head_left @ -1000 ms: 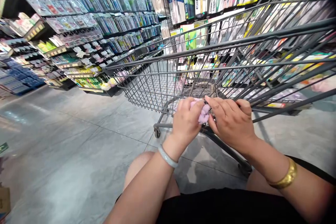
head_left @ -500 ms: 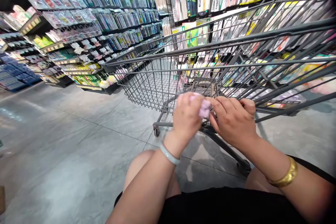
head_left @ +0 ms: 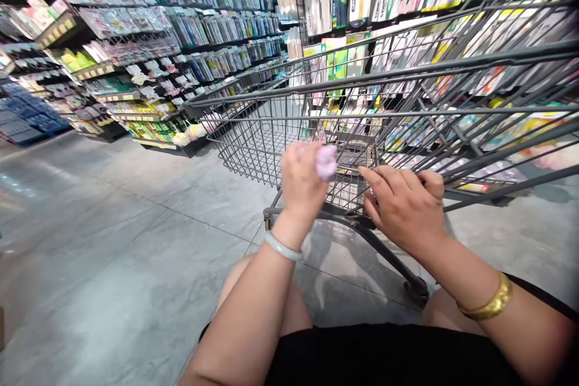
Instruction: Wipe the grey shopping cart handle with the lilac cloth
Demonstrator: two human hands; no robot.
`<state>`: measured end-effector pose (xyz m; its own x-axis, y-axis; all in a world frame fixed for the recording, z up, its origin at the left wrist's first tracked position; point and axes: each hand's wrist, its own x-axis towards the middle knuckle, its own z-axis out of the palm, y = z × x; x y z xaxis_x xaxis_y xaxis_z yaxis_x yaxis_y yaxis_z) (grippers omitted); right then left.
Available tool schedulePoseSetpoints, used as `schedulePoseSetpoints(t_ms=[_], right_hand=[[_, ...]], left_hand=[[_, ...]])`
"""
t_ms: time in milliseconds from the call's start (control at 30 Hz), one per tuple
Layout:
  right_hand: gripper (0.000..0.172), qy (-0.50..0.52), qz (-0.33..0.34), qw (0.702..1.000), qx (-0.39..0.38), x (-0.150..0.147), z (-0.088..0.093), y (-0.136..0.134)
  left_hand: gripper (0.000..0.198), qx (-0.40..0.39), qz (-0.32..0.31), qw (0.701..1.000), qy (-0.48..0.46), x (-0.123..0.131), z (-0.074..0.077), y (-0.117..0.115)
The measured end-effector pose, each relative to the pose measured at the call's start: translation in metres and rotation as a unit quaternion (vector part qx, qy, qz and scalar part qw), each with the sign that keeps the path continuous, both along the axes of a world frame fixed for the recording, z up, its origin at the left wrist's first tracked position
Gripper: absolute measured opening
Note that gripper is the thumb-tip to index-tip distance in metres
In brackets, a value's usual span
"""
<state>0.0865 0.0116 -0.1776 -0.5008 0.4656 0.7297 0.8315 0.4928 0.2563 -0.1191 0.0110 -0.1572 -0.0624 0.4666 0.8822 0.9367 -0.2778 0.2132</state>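
A crumpled pale purple cloth-like piece [head_left: 326,163] bulges out of my left hand [head_left: 301,178], which is closed around it in front of the cart's wire side. The piece is slightly blurred, and most of it is hidden by the fingers. To the right, my right hand [head_left: 404,205] lies at the lower edge of the grey wire shopping cart [head_left: 253,145]. Its fingers bend over the lower frame, the index finger reaches forward and the thumb sits below. A gap separates the two hands.
Shelves of hanging packets [head_left: 226,36] line the aisle at the left. Behind the cart stands a rack of packaged goods [head_left: 337,60]. A cart wheel [head_left: 416,292] rests on the grey concrete floor [head_left: 113,277], near my knees.
My left hand has moved left and slightly up with the purple piece, away from my right hand. The right hand stays at nearly the same place on the cart. The view has shifted slightly.
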Motion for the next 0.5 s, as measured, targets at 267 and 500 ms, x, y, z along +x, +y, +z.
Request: schedulePoseSetpoints(t_ms=[267,500], right_hand=[[0.041,-0.003,0.0,1.0,0.001,0.002,0.0,0.0],[0.045,0.001,0.007,1.0,-0.009,0.0,-0.001,0.0]], left_hand=[[0.038,-0.037,-0.031,0.999,0.011,0.012,-0.009,-0.003],[0.036,0.031,-0.026,0.995,-0.087,0.001,0.007,0.003]])
